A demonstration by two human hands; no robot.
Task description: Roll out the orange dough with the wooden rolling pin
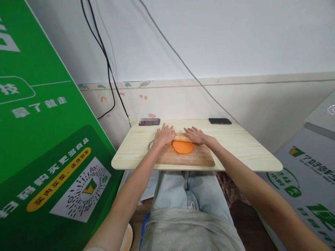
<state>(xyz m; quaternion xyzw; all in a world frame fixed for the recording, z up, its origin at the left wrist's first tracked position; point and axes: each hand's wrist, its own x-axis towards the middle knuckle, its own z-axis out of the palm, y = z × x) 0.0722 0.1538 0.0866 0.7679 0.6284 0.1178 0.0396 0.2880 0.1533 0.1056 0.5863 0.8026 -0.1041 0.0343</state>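
A flat round of orange dough lies on a wooden cutting board. Across the dough's far edge rests a light wooden rolling pin. My left hand presses on the pin's left end, palm down with its fingers stretched forward and apart. On the right end lies my right hand, also palm down, fingers extended over the pin rather than wrapped round it. Both palms cover the ends of the pin.
The board sits on a pale wooden table against the wall. A dark phone lies at the back right, a partly blurred dark object at the back left. A green printed panel stands left, a white printed one right.
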